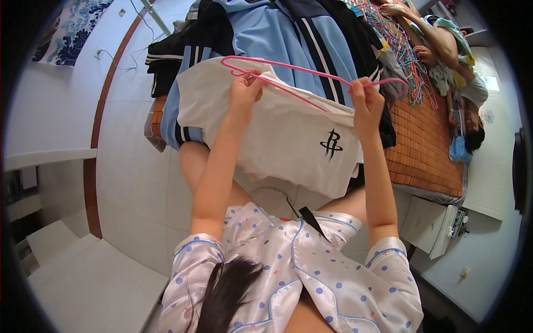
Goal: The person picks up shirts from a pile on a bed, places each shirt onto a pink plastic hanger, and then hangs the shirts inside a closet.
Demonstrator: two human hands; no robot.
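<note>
A pink clothes hanger [291, 68] is stretched between my hands above a white garment [272, 144] with a small black emblem. My left hand [246, 97] is closed in a pinch at the hanger's left end, over the upper part of the white cloth. Near the other end, my right hand [366, 105] grips the hanger, with the cloth's edge right beside its fingers. Part of the hanger's lower bar disappears at the white cloth. The white garment lies partly across my knees and partly over a pile of light blue and black clothes [266, 33].
The pile rests on a bed with a brown quilted cover [422, 150]. Many coloured hangers [408, 61] lie tangled at the far right. Beyond them another person [444, 47] lies on the bed with a phone. Pale floor tiles [133, 166] and a cable [119, 65] are at left.
</note>
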